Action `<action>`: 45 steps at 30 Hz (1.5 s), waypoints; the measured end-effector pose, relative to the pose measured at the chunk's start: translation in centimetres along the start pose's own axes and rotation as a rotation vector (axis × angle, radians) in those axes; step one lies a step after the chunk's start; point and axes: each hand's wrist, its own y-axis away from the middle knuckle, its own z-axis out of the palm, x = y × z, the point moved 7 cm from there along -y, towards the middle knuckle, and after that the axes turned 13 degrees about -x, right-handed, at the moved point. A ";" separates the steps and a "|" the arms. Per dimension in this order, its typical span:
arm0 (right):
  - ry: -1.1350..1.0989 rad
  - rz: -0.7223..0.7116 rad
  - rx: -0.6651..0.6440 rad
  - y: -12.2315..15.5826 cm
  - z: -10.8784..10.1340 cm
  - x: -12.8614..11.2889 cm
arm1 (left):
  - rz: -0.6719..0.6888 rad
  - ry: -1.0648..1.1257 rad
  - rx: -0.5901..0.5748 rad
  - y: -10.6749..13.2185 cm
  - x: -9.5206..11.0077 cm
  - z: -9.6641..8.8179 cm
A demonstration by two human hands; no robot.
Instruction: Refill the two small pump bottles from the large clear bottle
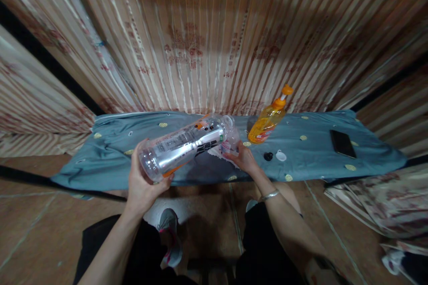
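My left hand (143, 187) is wrapped round the base of a large clear plastic bottle (187, 144) with a silver and orange label. The bottle is tilted, its neck pointing to the right and slightly up. Beneath that neck my right hand (244, 158) grips a small clear plastic bottle (230, 142). The two bottles overlap at their necks, and I cannot tell whether they touch. A white sheet or cloth (219, 153) shows partly beneath the small bottle.
A pump bottle of orange liquid (265, 124) stands right of my hands on the blue-green cloth-covered table (310, 160). Before it lie a black cap (268, 156) and a white cap (281, 156). A dark phone-like object (343, 143) lies at the right. Striped curtains (214, 44) hang behind.
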 end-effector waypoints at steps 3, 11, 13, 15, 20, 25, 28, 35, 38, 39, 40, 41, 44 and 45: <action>0.014 0.011 -0.007 0.0 0.0 0.0 | 0.001 0.004 -0.009 0.0 0.0 0.1; 0.008 -0.015 -0.018 -0.2 0.1 0.2 | -0.015 0.015 -0.005 0.1 -0.1 0.0; 0.008 -0.017 -0.013 -0.2 0.1 0.3 | -0.015 0.016 -0.003 0.1 -0.1 0.0; 0.006 -0.022 -0.009 -0.2 0.1 0.2 | -0.011 0.013 0.000 0.1 -0.1 0.0; 0.026 -0.004 0.000 -0.2 0.2 0.2 | 0.009 0.012 -0.001 0.1 0.2 0.1; 0.024 -0.014 -0.009 -0.2 0.2 0.4 | 0.008 0.020 -0.005 -0.1 0.4 0.1; 0.012 -0.027 -0.005 -0.3 0.2 0.5 | -0.003 0.023 -0.008 -0.1 0.3 0.1; 0.004 -0.034 -0.013 -0.2 0.2 0.5 | 0.023 0.002 -0.001 0.0 0.3 0.1; 0.004 -0.029 -0.010 -0.2 0.2 0.6 | 0.034 0.006 -0.012 0.0 0.2 0.3; 0.006 -0.026 -0.004 -0.2 0.2 0.6 | 0.040 0.008 -0.013 -0.1 0.3 0.3; 0.008 -0.024 0.002 -0.2 0.2 0.6 | 0.043 0.006 -0.011 -0.1 0.3 0.3; 0.011 -0.022 0.008 -0.3 0.2 0.7 | 0.045 0.000 -0.008 -0.1 0.3 0.4; 0.016 -0.026 0.020 -0.3 0.2 0.6 | 0.033 -0.011 0.003 -0.1 0.4 0.3; 0.018 -0.025 0.020 -0.3 0.2 0.6 | 0.028 -0.011 0.005 -0.1 0.4 0.3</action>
